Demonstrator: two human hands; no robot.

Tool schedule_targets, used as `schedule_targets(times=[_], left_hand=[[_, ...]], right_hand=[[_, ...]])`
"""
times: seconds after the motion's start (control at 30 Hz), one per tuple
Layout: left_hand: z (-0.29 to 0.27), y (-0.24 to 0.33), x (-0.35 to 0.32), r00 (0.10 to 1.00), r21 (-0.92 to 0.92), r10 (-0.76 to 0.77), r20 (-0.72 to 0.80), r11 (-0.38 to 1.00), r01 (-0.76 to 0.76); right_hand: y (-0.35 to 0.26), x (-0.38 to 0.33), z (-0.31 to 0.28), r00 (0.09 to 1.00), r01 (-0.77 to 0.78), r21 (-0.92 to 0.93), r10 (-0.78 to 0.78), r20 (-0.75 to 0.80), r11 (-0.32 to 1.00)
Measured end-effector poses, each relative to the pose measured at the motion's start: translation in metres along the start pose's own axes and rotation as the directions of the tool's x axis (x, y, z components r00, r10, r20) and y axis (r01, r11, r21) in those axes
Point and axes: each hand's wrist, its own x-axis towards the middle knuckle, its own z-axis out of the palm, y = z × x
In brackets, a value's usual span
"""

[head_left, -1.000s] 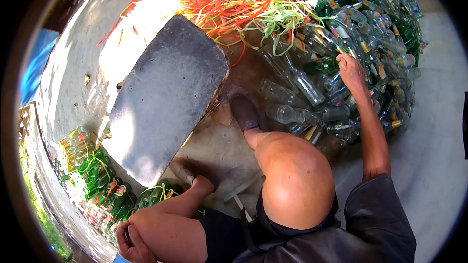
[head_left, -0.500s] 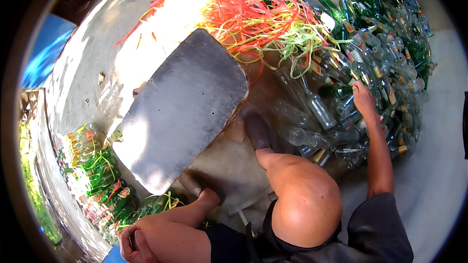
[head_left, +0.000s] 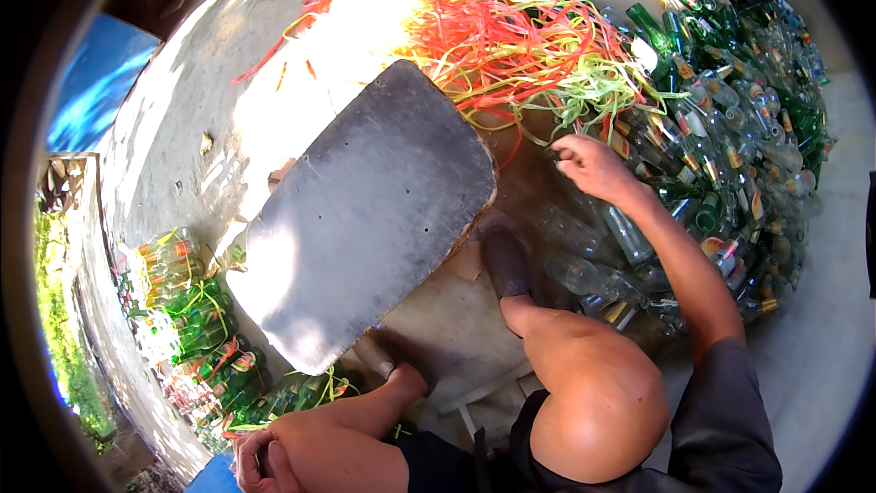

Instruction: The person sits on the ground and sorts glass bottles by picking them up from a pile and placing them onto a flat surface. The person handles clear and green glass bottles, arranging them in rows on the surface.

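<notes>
At centre right, the right hand point(head_left: 591, 167) pinches something small and dark with curled fingers, at the edge of the strap tangle point(head_left: 474, 27) beside the bottle heap point(head_left: 730, 128). At the lower left, the left hand point(head_left: 260, 458) rests curled on the knee.

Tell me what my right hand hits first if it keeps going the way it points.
The right hand points up-left, toward the pile of plastic strips. Its fingertips already look to be at the pile's near edge, so probably those strips first; depth is unclear.
</notes>
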Motion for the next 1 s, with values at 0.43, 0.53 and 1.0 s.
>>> schedule_targets(times=[0.43, 0.53, 1.0], left_hand=[[0.008, 0.015, 0.04, 0.996, -0.017, 0.091, 0.026, 0.996, -0.09], [0.01, 0.018, 0.05, 0.998, -0.014, 0.03, 0.048, 0.999, -0.029], [0.017, 0.0, 0.089, 0.991, -0.079, -0.094, 0.092, 0.992, 0.101]], right_hand=[[-0.03, 0.211, 0.101, 0.878, 0.469, -0.565, -0.425, 0.217, 0.679], [-0.026, 0.236, 0.124, 0.861, 0.502, -0.593, -0.427, 0.276, 0.629], [-0.043, 0.229, 0.137, 0.8, 0.589, 0.105, -0.597, 0.066, 0.801]])
